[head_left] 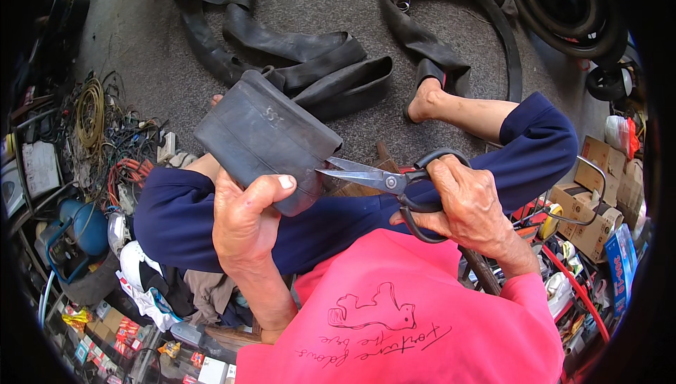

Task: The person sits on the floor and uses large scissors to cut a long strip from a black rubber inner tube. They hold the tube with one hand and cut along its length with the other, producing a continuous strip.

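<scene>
A wide, flattened piece of black rubber inner tube [257, 137] is gripped in my left hand [248, 218], thumb on top and the other fingers hidden beneath it. My right hand [461, 201] holds a pair of scissors [384, 178] by its black handles. The blades are parted and point left, their tips at the right edge of the rubber piece near its lower corner. Whether both blades touch the rubber, I cannot tell.
Long strips of black inner tube [303, 53] lie on the grey floor ahead, with a looped tube [507, 39] to the right. Tyres [570, 4] stand far right. Tangled wires [105, 130] and a blue tank [84, 225] crowd the left; cardboard boxes [581, 218] are at right.
</scene>
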{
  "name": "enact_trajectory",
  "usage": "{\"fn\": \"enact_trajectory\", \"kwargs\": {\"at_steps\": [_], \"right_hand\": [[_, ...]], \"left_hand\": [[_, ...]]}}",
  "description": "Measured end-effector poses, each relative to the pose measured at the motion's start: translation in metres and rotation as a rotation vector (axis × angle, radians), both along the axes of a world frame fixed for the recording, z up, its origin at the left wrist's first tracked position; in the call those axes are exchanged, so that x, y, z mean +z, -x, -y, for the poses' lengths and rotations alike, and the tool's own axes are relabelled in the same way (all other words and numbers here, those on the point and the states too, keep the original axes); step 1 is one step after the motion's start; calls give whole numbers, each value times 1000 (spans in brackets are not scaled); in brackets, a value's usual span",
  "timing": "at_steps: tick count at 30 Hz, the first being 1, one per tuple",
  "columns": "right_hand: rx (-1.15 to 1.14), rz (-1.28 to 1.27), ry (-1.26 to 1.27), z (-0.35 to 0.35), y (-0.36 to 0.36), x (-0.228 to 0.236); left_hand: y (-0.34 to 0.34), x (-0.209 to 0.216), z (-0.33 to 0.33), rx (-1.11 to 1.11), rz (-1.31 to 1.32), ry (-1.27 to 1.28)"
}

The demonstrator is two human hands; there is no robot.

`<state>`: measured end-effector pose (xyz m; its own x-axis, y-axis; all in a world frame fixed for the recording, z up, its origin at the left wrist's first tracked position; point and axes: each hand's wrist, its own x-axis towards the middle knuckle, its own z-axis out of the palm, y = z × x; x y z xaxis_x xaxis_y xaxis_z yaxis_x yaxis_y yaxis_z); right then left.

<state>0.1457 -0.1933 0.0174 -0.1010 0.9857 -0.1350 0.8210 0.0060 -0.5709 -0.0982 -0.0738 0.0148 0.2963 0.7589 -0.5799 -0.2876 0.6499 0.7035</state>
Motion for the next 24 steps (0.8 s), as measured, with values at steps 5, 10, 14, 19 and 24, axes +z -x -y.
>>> {"fn": "enact_trajectory", "kwargs": {"at_steps": [5, 10, 14, 19, 24], "right_hand": [[-54, -382, 164, -1, 0, -3], [-273, -1356, 744, 14, 6, -16], [-295, -1751, 880, 28, 12, -34], [-302, -1792, 879, 28, 13, -33], [-214, -1275, 603, 20, 11, -29]], "left_hand": [[-6, -3, 3, -18, -5, -28], [-5, -4, 10, 9, -13, -5], [-5, -5, 9, -5, -18, -56], [-11, 2, 10, 30, 5, -67], [-5, 3, 12, 52, 25, -36]]}}
